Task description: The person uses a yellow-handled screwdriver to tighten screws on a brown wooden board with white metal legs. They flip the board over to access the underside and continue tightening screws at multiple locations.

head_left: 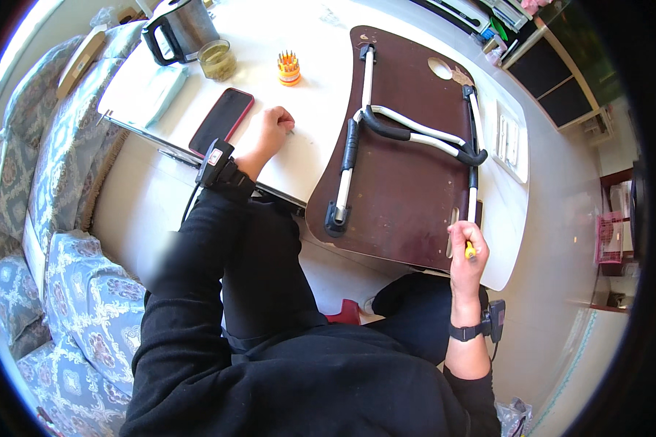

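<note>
Kettle (pixel 189 33) + glass cup (pixel 217 62) far L on the white bench (pixel 317 102). Phone (pixel 222 122) next, dark screen up, long axis angled away & a bit R. My L hand (pixel 272 133) rests just R of it, fingers curled in; can't tell from my feed if they pinch anything. Orange bit holder (pixel 289 71) sits beyond L hand, slightly R, apart from it, bits upright.

Then brown board (pixel 408 186), flat on bench w/ folded white leg frame (pixel 346 178) on top; long axis runs away from me, far end leaning R. Key relation: R hand (pixel 467 251) is at the board's near R corner, so most of the board lies ahead & L of it; L hand is off the board's L edge, bench between. R hand = nearer, closed around yellow tool (pixel 471 253), only its end visible, pointing up at cam; contact w/ board unclear. White tray (pixel 509 142) far R, past board.
</note>
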A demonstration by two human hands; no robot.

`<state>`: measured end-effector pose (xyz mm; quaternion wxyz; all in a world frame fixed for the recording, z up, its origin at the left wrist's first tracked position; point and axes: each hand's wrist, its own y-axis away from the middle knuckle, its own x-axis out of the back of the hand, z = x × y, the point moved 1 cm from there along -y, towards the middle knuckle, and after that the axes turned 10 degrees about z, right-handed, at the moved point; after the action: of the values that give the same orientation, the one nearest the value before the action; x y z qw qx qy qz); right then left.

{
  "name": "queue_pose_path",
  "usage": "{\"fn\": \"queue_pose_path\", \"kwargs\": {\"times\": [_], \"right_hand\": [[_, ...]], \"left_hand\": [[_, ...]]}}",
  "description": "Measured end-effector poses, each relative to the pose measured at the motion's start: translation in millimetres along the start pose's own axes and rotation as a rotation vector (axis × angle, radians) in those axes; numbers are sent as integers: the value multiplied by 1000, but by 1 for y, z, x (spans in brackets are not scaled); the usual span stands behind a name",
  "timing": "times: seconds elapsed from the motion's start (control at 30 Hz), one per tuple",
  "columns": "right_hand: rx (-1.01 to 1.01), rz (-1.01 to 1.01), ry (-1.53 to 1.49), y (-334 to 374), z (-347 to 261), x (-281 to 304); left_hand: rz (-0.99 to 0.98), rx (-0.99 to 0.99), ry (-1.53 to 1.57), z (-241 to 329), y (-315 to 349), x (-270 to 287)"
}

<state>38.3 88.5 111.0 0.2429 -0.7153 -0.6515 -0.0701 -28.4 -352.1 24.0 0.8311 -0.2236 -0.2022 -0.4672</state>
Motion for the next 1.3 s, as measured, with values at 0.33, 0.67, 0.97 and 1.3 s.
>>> {"fn": "queue_pose_path", "kwargs": {"times": [0.33, 0.67, 0.97, 1.3], "right_hand": [[-1085, -440, -1455, -9, -26, -151], [-1296, -205, -1329, -21, -19, -167], [-1292, -154, -1274, -21, -31, -149], [-1280, -160, -1261, -17, -37, -145]], "left_hand": [[-398, -73, 476, 113, 85, -17], [-108, -269, -16, 68, 38, 8], [-154, -343, -89, 2, 7, 9], [4, -394, -249, 0, 2, 4]]}}
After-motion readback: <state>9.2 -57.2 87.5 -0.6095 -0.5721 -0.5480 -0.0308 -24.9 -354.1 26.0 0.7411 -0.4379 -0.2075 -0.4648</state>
